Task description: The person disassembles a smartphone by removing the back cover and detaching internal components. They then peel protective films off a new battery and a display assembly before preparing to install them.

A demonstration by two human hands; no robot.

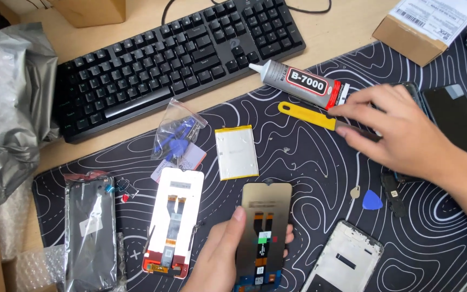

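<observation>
The left hand gripped a dark phone screen panel with its back side up, thumb along the left edge and fingers curled around the right edge, low over the patterned mat. The right hand was closed on a yellow-handled tool, fingers pinching its dark end, just below a glue tube. A second screen panel with a white back lay just left of the held panel. A flat battery lay above them. A black keyboard sat on the surface beyond the mat. 1 blue pick lay near a metal phone frame
</observation>
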